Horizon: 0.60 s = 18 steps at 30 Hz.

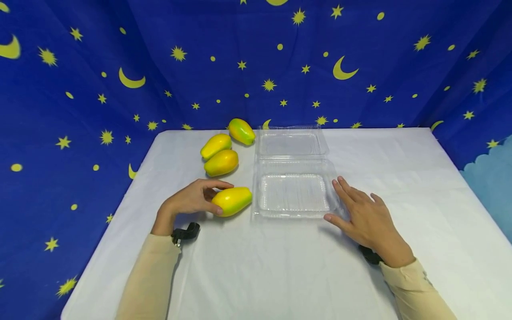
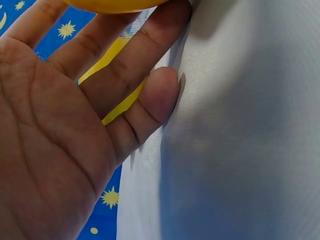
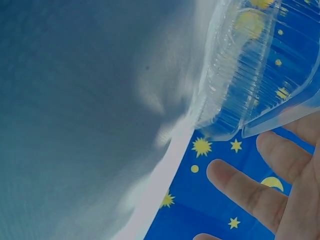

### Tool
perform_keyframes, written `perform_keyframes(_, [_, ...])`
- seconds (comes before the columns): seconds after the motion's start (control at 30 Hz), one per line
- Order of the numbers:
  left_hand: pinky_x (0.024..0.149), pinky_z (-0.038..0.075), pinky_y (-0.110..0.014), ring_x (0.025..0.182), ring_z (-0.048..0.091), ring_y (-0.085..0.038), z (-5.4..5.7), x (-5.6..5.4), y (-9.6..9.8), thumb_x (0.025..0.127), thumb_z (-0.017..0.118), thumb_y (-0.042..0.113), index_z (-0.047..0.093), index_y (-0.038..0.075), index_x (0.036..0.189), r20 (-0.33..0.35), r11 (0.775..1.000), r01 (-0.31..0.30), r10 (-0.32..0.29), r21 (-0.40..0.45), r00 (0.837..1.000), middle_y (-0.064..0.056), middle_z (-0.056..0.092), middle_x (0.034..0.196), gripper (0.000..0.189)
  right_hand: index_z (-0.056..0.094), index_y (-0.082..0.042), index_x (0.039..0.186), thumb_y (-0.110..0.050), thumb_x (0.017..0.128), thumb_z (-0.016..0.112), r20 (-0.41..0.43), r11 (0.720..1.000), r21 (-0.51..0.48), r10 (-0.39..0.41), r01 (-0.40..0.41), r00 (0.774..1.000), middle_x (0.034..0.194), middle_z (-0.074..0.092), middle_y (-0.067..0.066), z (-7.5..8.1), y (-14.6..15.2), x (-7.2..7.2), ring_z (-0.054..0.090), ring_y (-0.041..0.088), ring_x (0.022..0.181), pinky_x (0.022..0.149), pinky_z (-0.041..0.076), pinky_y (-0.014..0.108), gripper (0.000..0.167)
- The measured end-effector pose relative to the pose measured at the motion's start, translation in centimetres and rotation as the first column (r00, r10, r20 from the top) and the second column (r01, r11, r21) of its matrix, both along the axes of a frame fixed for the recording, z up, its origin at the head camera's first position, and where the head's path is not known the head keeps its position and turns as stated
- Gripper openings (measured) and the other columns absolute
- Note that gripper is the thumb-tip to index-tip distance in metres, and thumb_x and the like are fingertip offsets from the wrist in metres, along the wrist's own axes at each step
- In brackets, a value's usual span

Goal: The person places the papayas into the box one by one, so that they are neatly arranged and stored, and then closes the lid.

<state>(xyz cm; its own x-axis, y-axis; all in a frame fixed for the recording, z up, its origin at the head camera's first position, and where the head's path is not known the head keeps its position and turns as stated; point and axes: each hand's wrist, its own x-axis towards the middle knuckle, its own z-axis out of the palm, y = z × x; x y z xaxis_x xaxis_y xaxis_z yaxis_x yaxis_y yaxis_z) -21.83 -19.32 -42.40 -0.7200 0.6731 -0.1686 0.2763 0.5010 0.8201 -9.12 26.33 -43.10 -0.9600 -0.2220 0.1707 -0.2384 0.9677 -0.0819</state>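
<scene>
My left hand (image 1: 194, 198) holds a yellow-green papaya (image 1: 233, 202) between thumb and fingers, left of the clear plastic clamshell box (image 1: 294, 193). In the left wrist view, only the underside of the papaya (image 2: 117, 5) shows above the fingers, and the thumb is not visible. The box lies unfolded, its lid (image 1: 292, 143) towards the back and its base nearer me. Beside the base's right edge is my right hand (image 1: 366, 218), fingers spread and holding nothing. In the right wrist view its fingers are close to the box wall (image 3: 280, 117); contact cannot be made out.
Three more papayas lie behind my left hand: one (image 1: 221, 162) nearest, another (image 1: 216, 146) against it, and a third (image 1: 242, 131) by the lid's left edge. A white cloth (image 1: 260, 275) covers the table. Behind hangs a blue star-patterned curtain (image 1: 240, 40).
</scene>
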Motion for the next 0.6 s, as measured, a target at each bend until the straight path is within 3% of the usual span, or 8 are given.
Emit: perform_keyframes(0.6, [0.095, 0.052, -0.042, 0.102, 0.067, -0.022, -0.03, 0.03, -0.51, 0.077, 0.087, 0.027, 0.06, 0.029, 0.139, -0.023, 0.999, -0.01, 0.01, 0.038, 1.0, 0.002, 0.063, 0.138, 0.068, 0.021, -0.016, 0.161, -0.071, 0.092, 0.05, 0.061, 1.0, -0.001, -0.015, 0.015, 0.998, 0.165, 0.03, 0.008, 0.21, -0.18, 0.15, 0.045, 0.04, 0.14, 0.1, 0.041, 0.068, 0.093])
